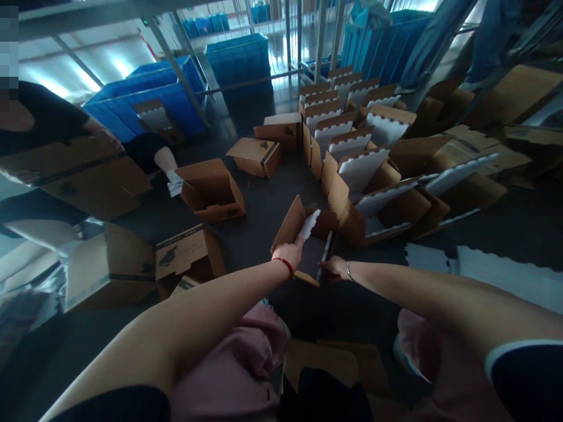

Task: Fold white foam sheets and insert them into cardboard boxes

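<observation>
Between my hands an open cardboard box stands on the dark floor, its flaps raised. Inside it a white sheet with a scalloped edge lines the left wall. My left hand is closed over the box's near left side, a finger touching the white sheet. On the opposite side my right hand grips the right wall near the front, its fingertips partly hidden. Just beyond, to the right, rows of open boxes hold similar white sheets.
White scalloped sheets lie at right. An open box and a box on its side stand ahead. At left, a co-worker's gloved hand touches the open box. Blue bins and metal posts stand behind.
</observation>
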### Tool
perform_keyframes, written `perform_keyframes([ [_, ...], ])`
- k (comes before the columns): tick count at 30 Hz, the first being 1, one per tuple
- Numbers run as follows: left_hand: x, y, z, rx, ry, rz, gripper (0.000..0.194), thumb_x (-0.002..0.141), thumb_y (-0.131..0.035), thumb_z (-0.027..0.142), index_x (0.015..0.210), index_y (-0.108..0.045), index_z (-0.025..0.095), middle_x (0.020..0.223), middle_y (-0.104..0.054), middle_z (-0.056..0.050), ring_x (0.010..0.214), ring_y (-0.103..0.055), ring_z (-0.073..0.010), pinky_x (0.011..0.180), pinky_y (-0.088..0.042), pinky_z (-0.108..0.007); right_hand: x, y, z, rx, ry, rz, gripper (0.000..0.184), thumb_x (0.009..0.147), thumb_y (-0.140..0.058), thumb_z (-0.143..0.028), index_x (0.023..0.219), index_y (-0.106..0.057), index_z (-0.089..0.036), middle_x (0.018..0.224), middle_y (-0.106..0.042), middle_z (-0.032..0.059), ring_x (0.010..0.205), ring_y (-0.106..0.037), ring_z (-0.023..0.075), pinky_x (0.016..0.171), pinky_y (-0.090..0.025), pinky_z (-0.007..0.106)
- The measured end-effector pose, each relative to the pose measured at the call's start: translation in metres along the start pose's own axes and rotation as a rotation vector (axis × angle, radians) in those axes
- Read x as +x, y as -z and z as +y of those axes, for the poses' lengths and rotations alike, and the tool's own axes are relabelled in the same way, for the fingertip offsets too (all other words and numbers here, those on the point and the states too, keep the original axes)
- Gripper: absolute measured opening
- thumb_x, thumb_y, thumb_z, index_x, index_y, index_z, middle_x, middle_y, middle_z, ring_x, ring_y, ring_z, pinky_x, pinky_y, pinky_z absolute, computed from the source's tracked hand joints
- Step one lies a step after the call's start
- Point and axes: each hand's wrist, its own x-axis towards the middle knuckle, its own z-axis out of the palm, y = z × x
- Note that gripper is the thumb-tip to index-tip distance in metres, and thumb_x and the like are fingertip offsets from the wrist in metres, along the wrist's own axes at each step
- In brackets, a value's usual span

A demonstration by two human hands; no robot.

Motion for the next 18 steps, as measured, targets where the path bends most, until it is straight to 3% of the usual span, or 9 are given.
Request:
perform_keyframes([
  [3, 0.001, 0.001, 0.003, -0.007, 0.031, -0.035, 0.055, 0.089, -0.033, 0.016, 0.142, -0.020, 0.016, 0.094, -0.067, -0.018, 0.084, -0.067, -0.0267, 0.067, -0.051, -0.036, 0.015, -0.003, 0.001, -0.042, -0.053, -0.020, 0.015, 0.087, -0.055, -0.024, 0.090, -0.057, -0.010, 0.078, -0.058, 0.0005, 0.064, -0.056, 0.0088, 0.056, -0.049, 0.022],
  [5, -0.002, 0.018, 0.006, 0.002, 0.016, -0.017, 0.059, 0.088, -0.040, 0.021, 0.142, -0.019, 0.015, 0.094, -0.067, -0.018, 0.083, -0.066, -0.0277, 0.067, -0.050, -0.037, 0.015, -0.007, 0.001, -0.016, -0.042, -0.013, 0.012, 0.086, -0.053, -0.022, 0.082, -0.055, -0.011, 0.068, -0.058, -0.0002, 0.061, -0.056, 0.0093, 0.053, -0.047, 0.020],
  [7, -0.011, 0.047, 0.005, 0.001, -0.067, 0.124, 0.065, 0.084, -0.050, 0.030, 0.142, -0.022, 0.017, 0.097, -0.067, -0.015, 0.089, -0.064, -0.0289, 0.072, -0.049, -0.039, 0.010, -0.014, 0.001, 0.036, -0.031, -0.005, 0.014, 0.087, -0.050, -0.024, 0.076, -0.053, -0.014, 0.062, -0.059, 0.0005, 0.061, -0.058, 0.0110, 0.053, -0.048, 0.020],
  [9, -0.024, 0.079, -0.006, -0.075, -0.162, 0.354, 0.064, 0.082, -0.054, 0.039, 0.139, -0.027, 0.023, 0.101, -0.066, -0.010, 0.094, -0.062, -0.0264, 0.077, -0.047, -0.037, 0.007, -0.024, 0.001, 0.101, -0.030, -0.008, 0.018, 0.087, -0.047, -0.030, 0.073, -0.050, -0.018, 0.061, -0.061, 0.0013, 0.063, -0.060, 0.0124, 0.054, -0.049, 0.021],
  [11, -0.035, 0.105, -0.027, -0.217, -0.161, 0.558, 0.053, 0.084, -0.050, 0.040, 0.133, -0.033, 0.028, 0.102, -0.066, -0.004, 0.093, -0.062, -0.0211, 0.078, -0.047, -0.032, 0.010, -0.035, -0.001, 0.165, -0.024, -0.023, 0.020, 0.087, -0.044, -0.032, 0.073, -0.048, -0.020, 0.063, -0.063, 0.0005, 0.064, -0.062, 0.0131, 0.056, -0.051, 0.023],
  [13, -0.040, 0.117, -0.058, -0.344, -0.064, 0.668, 0.042, 0.085, -0.047, 0.037, 0.126, -0.040, 0.029, 0.100, -0.067, 0.000, 0.090, -0.062, -0.0171, 0.076, -0.046, -0.028, 0.022, -0.042, -0.011, 0.223, 0.010, -0.040, 0.017, 0.087, -0.041, -0.028, 0.073, -0.046, -0.021, 0.064, -0.063, -0.0012, 0.065, -0.063, 0.0125, 0.058, -0.052, 0.023],
  [15, -0.035, 0.112, -0.095, -0.423, 0.051, 0.716, 0.035, 0.084, -0.048, 0.035, 0.119, -0.046, 0.029, 0.096, -0.067, 0.002, 0.088, -0.063, -0.0155, 0.076, -0.046, -0.026, 0.042, -0.043, -0.035, 0.273, 0.073, -0.048, 0.014, 0.087, -0.039, -0.022, 0.074, -0.045, -0.021, 0.067, -0.063, -0.0017, 0.067, -0.064, 0.0114, 0.062, -0.052, 0.022],
  [18, -0.014, 0.081, -0.156, -0.485, 0.219, 0.732, 0.029, 0.085, -0.046, 0.035, 0.113, -0.050, 0.028, 0.092, -0.068, 0.003, 0.084, -0.063, -0.0141, 0.075, -0.046, -0.025, 0.080, -0.034, -0.089, 0.346, 0.222, -0.040, 0.010, 0.089, -0.038, -0.019, 0.081, -0.043, -0.022, 0.088, -0.063, -0.0009, 0.085, -0.063, 0.0083, 0.070, -0.050, 0.016],
])
